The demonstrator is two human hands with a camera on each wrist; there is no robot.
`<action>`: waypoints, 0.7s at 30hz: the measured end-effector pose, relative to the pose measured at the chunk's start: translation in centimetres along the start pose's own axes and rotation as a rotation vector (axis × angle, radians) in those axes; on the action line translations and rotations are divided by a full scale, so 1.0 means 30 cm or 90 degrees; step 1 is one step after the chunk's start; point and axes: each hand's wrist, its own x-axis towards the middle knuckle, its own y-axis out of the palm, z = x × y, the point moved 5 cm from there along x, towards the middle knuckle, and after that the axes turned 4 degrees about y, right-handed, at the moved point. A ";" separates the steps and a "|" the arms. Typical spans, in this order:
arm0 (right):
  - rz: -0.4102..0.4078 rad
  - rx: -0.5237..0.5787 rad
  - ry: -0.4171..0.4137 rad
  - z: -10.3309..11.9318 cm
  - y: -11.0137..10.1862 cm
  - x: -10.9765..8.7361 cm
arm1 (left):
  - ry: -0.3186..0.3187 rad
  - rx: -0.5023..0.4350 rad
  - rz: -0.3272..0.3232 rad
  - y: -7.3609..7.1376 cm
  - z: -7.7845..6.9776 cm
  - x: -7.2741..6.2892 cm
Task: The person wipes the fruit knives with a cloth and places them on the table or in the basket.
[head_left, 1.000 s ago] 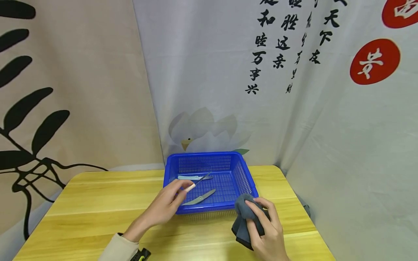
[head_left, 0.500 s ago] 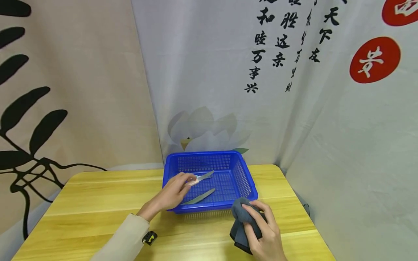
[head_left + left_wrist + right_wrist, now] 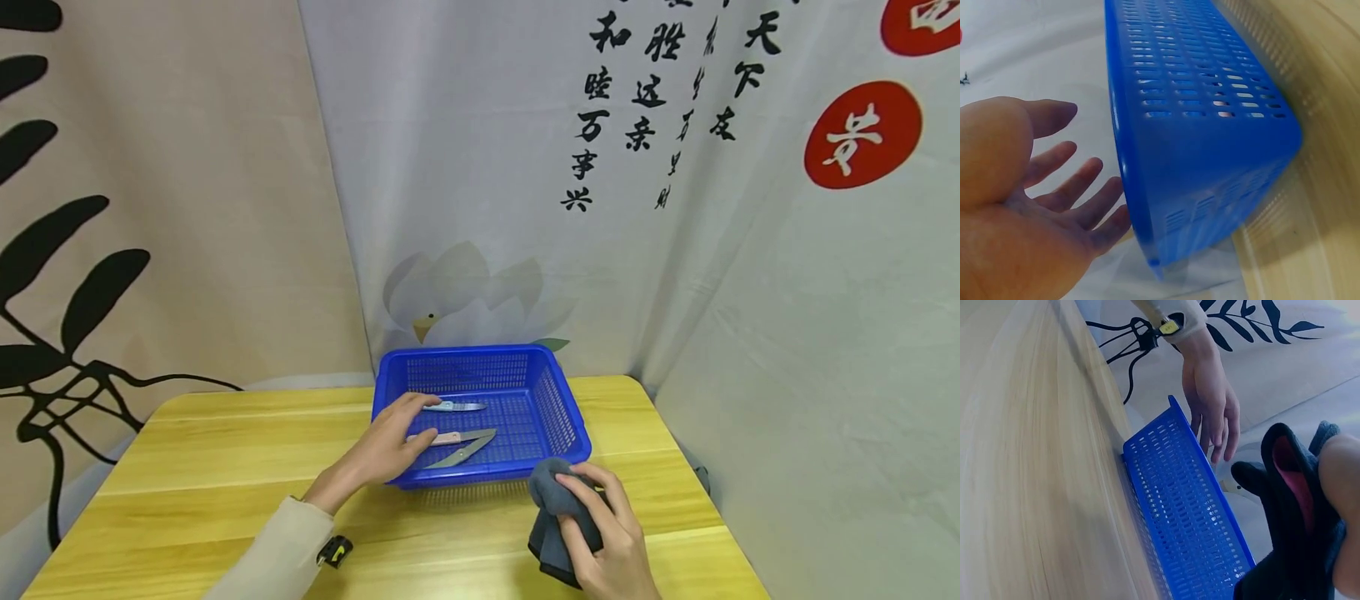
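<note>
My left hand (image 3: 386, 442) hangs over the left rim of a blue plastic basket (image 3: 573, 412), its fingers spread and nothing in them. Three knives lie inside the basket. One with a light blue handle (image 3: 459, 407) is at the back. In front of it is a knife with a pale pink handle (image 3: 450, 438), partly behind my left thumb. A grey-green knife (image 3: 467, 452) lies slanted nearest the front wall, its blade tip close to the pink one's. Beside the basket's front right corner, my right hand (image 3: 618, 542) grips a bunched dark grey cloth (image 3: 557, 492).
The basket stands on a wooden table (image 3: 225, 467) near its back edge. Behind and to the right hang printed curtains (image 3: 480, 167). A strap with a small black-and-yellow device (image 3: 335, 551) is on the left wrist.
My left hand has let go of the pink-handled knife, which now lies in the basket between the other two. My right hand keeps hold of the cloth, almost unmoved.
</note>
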 end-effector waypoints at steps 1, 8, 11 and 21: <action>0.005 0.005 -0.003 -0.002 -0.001 -0.001 | 0.002 0.003 -0.010 -0.005 0.001 -0.008; 0.063 0.026 -0.031 -0.014 -0.018 -0.008 | 0.014 -0.003 -0.082 -0.054 -0.012 -0.085; 0.106 0.021 -0.020 -0.022 -0.028 -0.014 | 0.010 -0.009 -0.107 -0.072 -0.014 -0.129; 0.260 -0.093 -0.035 -0.062 -0.048 -0.048 | -0.015 -0.008 -0.209 -0.134 -0.010 -0.275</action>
